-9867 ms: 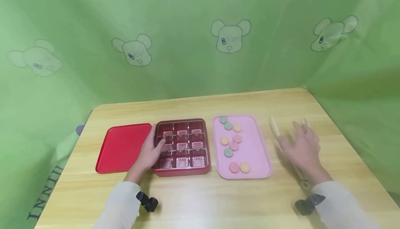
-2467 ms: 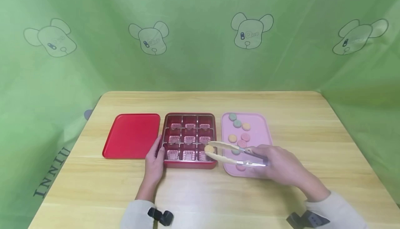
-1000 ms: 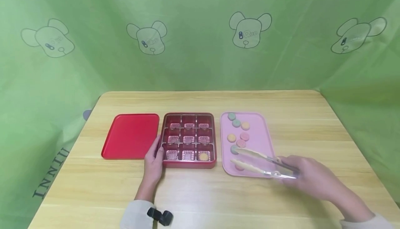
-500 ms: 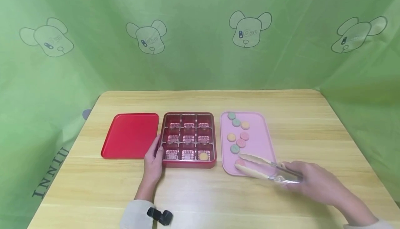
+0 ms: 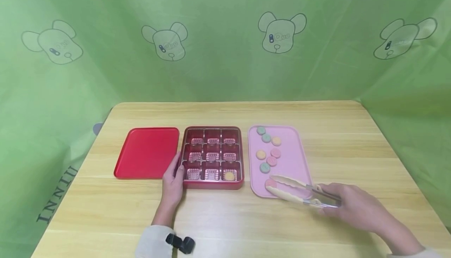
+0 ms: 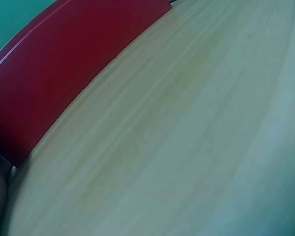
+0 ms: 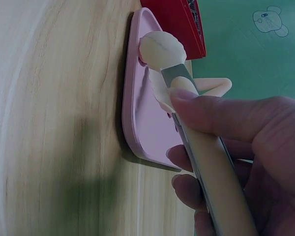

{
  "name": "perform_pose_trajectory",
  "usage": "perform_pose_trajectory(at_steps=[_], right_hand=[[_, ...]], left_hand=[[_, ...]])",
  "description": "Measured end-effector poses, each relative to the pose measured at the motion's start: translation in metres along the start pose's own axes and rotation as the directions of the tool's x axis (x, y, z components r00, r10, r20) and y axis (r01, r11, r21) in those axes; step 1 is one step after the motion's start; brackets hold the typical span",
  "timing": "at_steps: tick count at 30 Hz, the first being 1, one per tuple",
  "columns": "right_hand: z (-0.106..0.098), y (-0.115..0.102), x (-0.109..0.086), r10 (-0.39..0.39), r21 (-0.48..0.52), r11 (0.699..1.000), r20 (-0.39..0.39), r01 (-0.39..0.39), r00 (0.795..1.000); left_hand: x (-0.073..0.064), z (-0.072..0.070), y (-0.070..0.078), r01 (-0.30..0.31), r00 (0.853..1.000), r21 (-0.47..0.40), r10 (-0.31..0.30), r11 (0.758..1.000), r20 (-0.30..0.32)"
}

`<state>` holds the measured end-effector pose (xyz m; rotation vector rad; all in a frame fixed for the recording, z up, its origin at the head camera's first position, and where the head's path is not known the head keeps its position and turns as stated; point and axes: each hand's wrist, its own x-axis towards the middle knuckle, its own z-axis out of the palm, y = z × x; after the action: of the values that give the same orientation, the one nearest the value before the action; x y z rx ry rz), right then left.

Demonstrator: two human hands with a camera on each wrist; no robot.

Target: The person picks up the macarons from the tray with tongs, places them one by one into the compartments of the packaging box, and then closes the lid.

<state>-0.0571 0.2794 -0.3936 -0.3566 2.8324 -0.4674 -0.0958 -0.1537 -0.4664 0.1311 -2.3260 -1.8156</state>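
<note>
My right hand [image 5: 359, 207] grips metal tongs [image 7: 211, 172] with cream scalloped tips [image 5: 287, 194]. The tips stand apart at a pink round cookie [image 5: 270, 183] near the front of the pink tray [image 5: 289, 160]; one partly covers it. Further back on that tray lie several green, yellow and pink cookies. Against the left side of a red box [image 5: 213, 185] rests my left hand [image 5: 172, 187], thumb by its near corner; part of its fingers is hidden. The box has a clear divided insert, with a yellow cookie [image 5: 229, 176] in the front right compartment.
A red lid [image 5: 148, 152] lies flat to the left of the box. All stand on a light wooden table [image 5: 218, 222]. Behind rises a green curtain [image 5: 218, 74] printed with bear heads.
Ten seconds ago the right hand was by the tongs on the table. The tongs then brought a yellow cookie into the box, released it, and moved back right to the tray's front pink cookie.
</note>
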Motion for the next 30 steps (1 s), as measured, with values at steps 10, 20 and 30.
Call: perform_pose_trajectory(at_steps=[10,20,30], right_hand=[[-0.001,-0.002,0.001,0.007,-0.01,1.0,-0.005,-0.007,1.0],[-0.008,-0.007,0.007,-0.011,-0.011,1.0,-0.06,0.011,0.998],[-0.015,-0.023,0.017,-0.065,0.001,0.998,-0.122,0.066,0.99]], left_hand=[[0.0,-0.001,-0.001,-0.007,1.0,0.0,0.007,1.0,-0.004],[0.009,0.002,-0.034,-0.026,0.999,-0.008,0.026,1.0,-0.02],[0.005,0.0,-0.013,0.002,1.0,-0.017,-0.002,1.0,0.008]])
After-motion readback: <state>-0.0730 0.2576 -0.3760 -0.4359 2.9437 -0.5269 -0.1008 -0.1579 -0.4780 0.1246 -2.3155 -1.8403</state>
